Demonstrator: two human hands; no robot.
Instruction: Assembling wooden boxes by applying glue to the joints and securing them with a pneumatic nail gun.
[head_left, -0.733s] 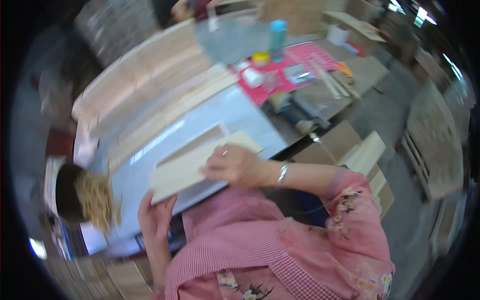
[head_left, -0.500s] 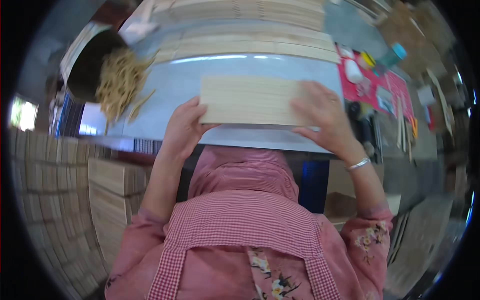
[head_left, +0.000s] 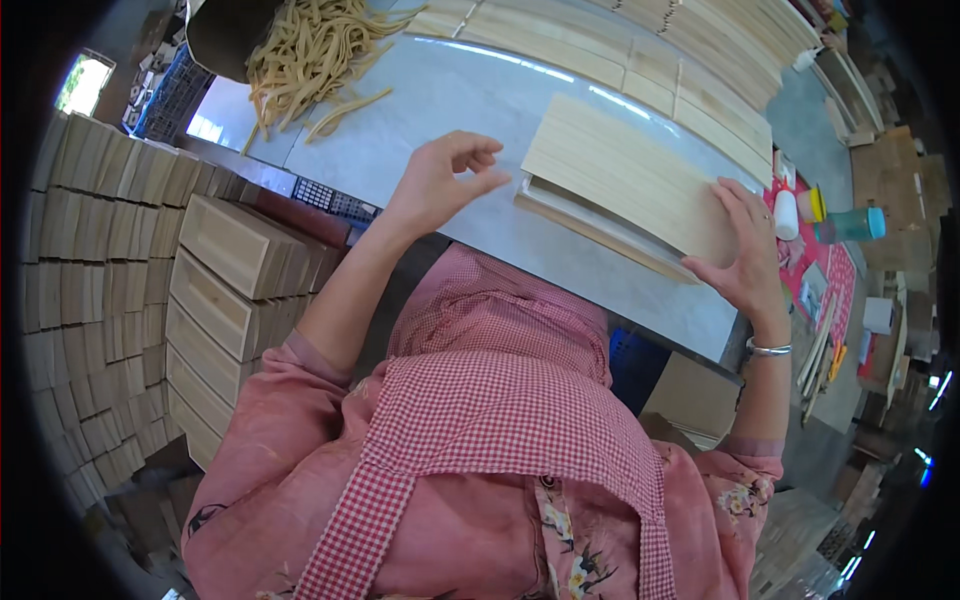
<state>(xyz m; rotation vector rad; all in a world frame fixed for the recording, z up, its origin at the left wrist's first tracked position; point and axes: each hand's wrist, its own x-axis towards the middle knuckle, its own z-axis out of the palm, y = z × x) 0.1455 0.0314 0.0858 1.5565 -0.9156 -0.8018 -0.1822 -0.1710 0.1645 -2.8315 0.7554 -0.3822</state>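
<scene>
Left hand hovers free, thumb and fingers apart; right hand grips the right end of a thin board, lying over a shallow box on the table. Light, even pressure at both ends should help square the edges. Board hides the box's inside; far-side contact, can't tell.

A bright window glows at upper left. The glossy counter reflects light; grey floor lies beyond. Strip lights shine at right.
</scene>
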